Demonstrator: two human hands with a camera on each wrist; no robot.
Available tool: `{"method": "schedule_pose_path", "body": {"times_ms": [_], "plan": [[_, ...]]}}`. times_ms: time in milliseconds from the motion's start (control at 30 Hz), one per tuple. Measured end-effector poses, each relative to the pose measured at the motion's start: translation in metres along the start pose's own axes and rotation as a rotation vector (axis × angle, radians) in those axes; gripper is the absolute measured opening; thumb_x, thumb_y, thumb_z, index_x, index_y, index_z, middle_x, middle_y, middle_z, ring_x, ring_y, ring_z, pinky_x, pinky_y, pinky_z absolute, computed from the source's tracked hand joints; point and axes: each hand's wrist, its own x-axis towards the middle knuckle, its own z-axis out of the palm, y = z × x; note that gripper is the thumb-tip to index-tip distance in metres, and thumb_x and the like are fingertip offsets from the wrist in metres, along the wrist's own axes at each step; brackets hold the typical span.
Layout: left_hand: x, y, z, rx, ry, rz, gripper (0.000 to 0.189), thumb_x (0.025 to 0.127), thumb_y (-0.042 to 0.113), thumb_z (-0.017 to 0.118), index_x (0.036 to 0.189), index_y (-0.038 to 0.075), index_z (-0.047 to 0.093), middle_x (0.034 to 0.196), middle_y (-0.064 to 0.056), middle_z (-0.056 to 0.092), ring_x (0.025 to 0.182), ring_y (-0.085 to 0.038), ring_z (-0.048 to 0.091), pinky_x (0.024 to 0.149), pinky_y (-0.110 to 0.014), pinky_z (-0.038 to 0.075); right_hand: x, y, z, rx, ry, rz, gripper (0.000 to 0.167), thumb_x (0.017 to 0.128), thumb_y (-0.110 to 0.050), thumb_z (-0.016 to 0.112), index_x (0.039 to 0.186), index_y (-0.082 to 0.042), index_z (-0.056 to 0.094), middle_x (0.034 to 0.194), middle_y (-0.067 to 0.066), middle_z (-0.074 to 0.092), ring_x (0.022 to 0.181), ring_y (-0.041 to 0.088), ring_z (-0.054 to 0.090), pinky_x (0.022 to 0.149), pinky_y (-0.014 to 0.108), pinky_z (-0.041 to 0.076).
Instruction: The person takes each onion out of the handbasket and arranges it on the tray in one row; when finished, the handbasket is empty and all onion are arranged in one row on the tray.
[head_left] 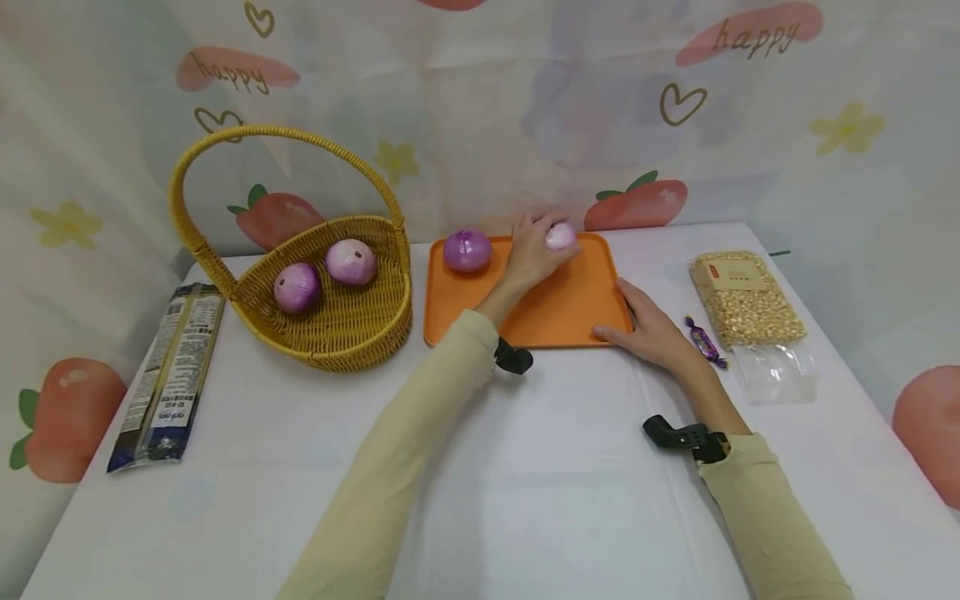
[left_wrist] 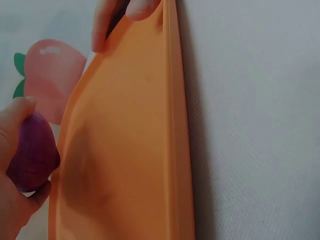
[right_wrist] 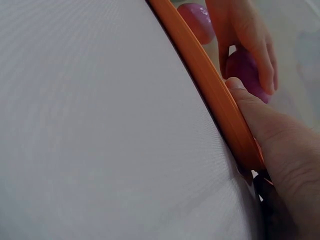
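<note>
Onions (head_left: 297,288), four: two in the basket (head_left: 360,357), one on the tray (head_left: 577,308), one in the left hand (head_left: 536,252). Left to right: packet (head_left: 167,375), long, lying flat. Basket, wicker, handle (head_left: 292,132) upright. Tray, orange, one onion at its back left. Left hand, fingers curled round the fourth onion (head_left: 561,237) at the back right; contact with tray cannot be told. Right hand (head_left: 651,329), gripping the tray's near right corner, thumb on the rim. Candy (head_left: 703,342), purple wrapper, just beside the grain pack (head_left: 756,315).
</note>
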Motion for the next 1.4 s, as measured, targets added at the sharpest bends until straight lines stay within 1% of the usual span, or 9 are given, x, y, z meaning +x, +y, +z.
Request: {"method": "schedule_pose_path", "body": {"times_ms": [133,267,500,633,800,933,1067,1167,1400], "plan": [[0.001,-0.003,0.003,-0.003,0.007,0.009,0.055,0.085,0.035,0.074,0.134,0.018,0.056,0.141,-0.006,0.046,0.131,-0.024,0.036,0.102,-0.036,0.039,0.000,0.000,0.001,0.011,0.001,0.000,0.101,0.088,-0.048,0.067,0.156,-0.005,0.007,0.161,0.023,0.013,0.148,0.043,0.015,0.117,0.060,0.017],[0.002,-0.007,0.005,0.024,0.014,0.022,0.057,0.085,0.036,0.074,0.135,0.019,0.054,0.141,-0.006,0.046,0.131,-0.024,0.036,0.102,-0.035,0.038,0.000,-0.001,0.002,0.012,-0.001,0.005,0.101,0.087,-0.049,0.066,0.156,-0.006,0.006,0.161,0.022,0.012,0.148,0.042,0.015,0.118,0.059,0.016],[0.000,-0.011,0.007,0.035,0.011,0.014,0.055,0.084,0.035,0.075,0.134,0.019,0.055,0.143,-0.005,0.043,0.133,-0.025,0.035,0.101,-0.034,0.040,0.002,-0.006,0.002,0.004,-0.012,0.014,0.103,0.087,-0.052,0.066,0.156,-0.006,0.006,0.162,0.022,0.012,0.148,0.042,0.014,0.118,0.059,0.016],[0.000,-0.009,0.006,0.068,-0.013,0.018,0.057,0.085,0.035,0.074,0.136,0.019,0.053,0.145,-0.005,0.041,0.135,-0.024,0.034,0.103,-0.034,0.040,0.003,-0.006,0.002,-0.009,-0.013,0.022,0.103,0.087,-0.053,0.065,0.156,-0.006,0.005,0.162,0.022,0.011,0.149,0.041,0.014,0.118,0.058,0.016],[0.001,-0.007,0.005,0.157,-0.071,0.026,0.067,0.085,0.039,0.073,0.143,0.019,0.044,0.150,-0.005,0.035,0.137,-0.025,0.033,0.107,-0.034,0.039,0.002,-0.006,0.001,-0.003,-0.016,0.024,0.103,0.087,-0.052,0.066,0.156,-0.006,0.005,0.162,0.022,0.011,0.149,0.042,0.014,0.118,0.059,0.015],[0.002,-0.005,0.005,0.204,-0.094,0.037,0.071,0.084,0.040,0.073,0.144,0.020,0.040,0.151,-0.006,0.032,0.139,-0.025,0.032,0.109,-0.035,0.039,0.001,-0.005,0.001,0.001,-0.008,0.014,0.102,0.087,-0.051,0.066,0.156,-0.005,0.006,0.161,0.023,0.012,0.148,0.042,0.014,0.118,0.059,0.015],[0.002,-0.002,0.006,0.222,-0.119,0.032,0.073,0.084,0.040,0.074,0.145,0.023,0.038,0.152,-0.006,0.030,0.139,-0.025,0.031,0.107,-0.038,0.042,0.001,-0.004,0.002,0.001,-0.002,0.012,0.102,0.087,-0.050,0.066,0.156,-0.005,0.007,0.161,0.023,0.012,0.148,0.042,0.014,0.118,0.059,0.015],[0.002,-0.001,0.007,0.220,-0.127,0.021,0.077,0.083,0.041,0.075,0.147,0.026,0.035,0.153,-0.006,0.028,0.140,-0.024,0.030,0.107,-0.039,0.041,0.001,-0.004,0.002,-0.001,-0.002,0.016,0.102,0.087,-0.051,0.066,0.156,-0.005,0.007,0.161,0.023,0.012,0.148,0.042,0.014,0.118,0.059,0.015],[-0.001,0.000,0.010,0.226,-0.129,0.019,0.083,0.081,0.046,0.075,0.149,0.028,0.030,0.156,-0.005,0.024,0.142,-0.023,0.026,0.113,-0.040,0.036,-0.002,-0.003,0.000,-0.003,0.000,0.028,0.102,0.087,-0.051,0.066,0.156,-0.006,0.006,0.162,0.021,0.012,0.149,0.041,0.014,0.118,0.059,0.015]]}}
